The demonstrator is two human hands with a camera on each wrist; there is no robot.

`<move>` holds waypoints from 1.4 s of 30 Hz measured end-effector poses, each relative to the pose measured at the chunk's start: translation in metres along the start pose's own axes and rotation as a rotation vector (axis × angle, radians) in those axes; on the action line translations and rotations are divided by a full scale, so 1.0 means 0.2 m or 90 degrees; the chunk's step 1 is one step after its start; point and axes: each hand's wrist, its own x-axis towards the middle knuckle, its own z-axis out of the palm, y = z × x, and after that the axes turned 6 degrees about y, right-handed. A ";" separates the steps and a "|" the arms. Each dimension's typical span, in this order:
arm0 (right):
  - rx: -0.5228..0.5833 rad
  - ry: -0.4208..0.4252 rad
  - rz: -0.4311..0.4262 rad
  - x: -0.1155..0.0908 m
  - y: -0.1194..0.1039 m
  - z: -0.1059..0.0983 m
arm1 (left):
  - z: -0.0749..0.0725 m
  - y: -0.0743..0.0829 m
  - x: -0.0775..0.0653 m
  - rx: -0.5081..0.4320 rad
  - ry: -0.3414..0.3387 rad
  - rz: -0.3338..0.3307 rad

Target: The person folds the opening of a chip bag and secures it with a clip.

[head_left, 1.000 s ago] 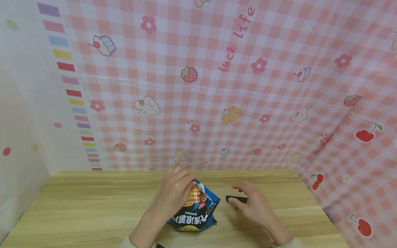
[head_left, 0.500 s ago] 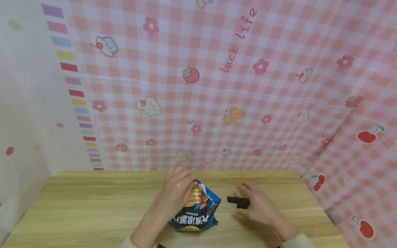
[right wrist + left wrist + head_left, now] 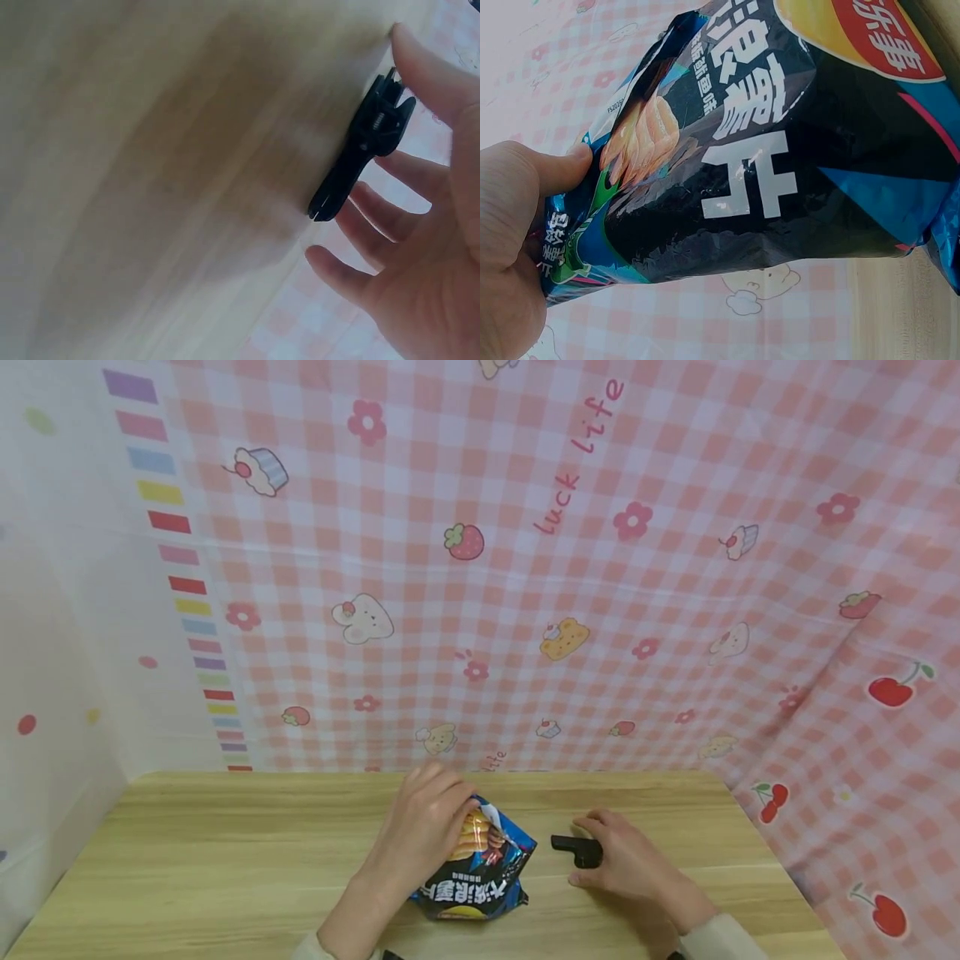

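Note:
In the head view, a blue and black potato chip bag stands on the wooden table, left of centre. My left hand grips its upper edge. The thumb presses against the bag's folded end in the left wrist view; the fingers behind are mostly hidden. To the right of the bag lies a black clip with a small metal spring, resting on the table. My right hand is around the clip with fingers spread and thumb apart, not closed on it.
The wooden table reaches back to a pink checked cloth hung behind it. More of this cloth hangs along the right side, and a pale cloth stands at the left.
My right hand has come off the clip's near side and opened out, thumb and fingers moving apart. More of the clip shows. The left hand and chip bag stay nearly still.

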 end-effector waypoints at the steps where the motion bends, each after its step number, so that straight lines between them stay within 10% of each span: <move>1: 0.001 -0.002 -0.003 0.00 0.00 0.00 | 0.00 0.00 0.00 0.000 0.000 -0.001; 42: 0.056 0.029 0.028 0.07 0.06 -0.04 | 0.00 0.00 0.00 0.003 -0.001 0.001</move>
